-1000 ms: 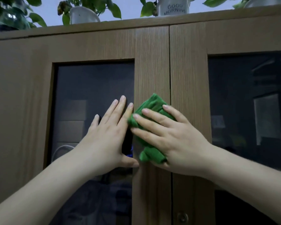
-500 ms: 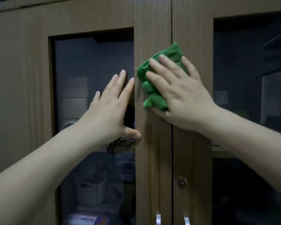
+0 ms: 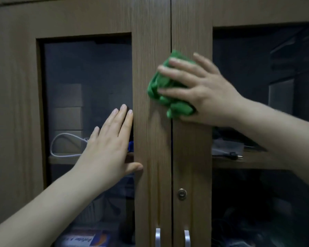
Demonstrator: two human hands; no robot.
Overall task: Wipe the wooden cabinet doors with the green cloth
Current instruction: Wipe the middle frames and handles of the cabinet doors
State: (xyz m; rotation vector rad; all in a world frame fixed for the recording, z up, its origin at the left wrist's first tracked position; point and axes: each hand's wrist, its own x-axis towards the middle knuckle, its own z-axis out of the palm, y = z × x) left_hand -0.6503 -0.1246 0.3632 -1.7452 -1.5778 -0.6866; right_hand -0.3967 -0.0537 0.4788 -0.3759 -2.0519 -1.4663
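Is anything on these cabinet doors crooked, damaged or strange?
Nothing stands out. Both wooden doors are shut and meet evenly at the centre gap. The right hand presses the green cloth there; the left hand lies flat on the left glass.

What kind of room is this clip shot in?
Probably a home or small office: a wood-grain storage cabinet with glass-panelled doors, a coiled white cable and stacked boxes on its shelves.

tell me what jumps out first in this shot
The green cloth stands out, pressed by the right hand over the seam between the two doors. The left hand lies flat on the left door's glass. Below sit a lock and two handles.
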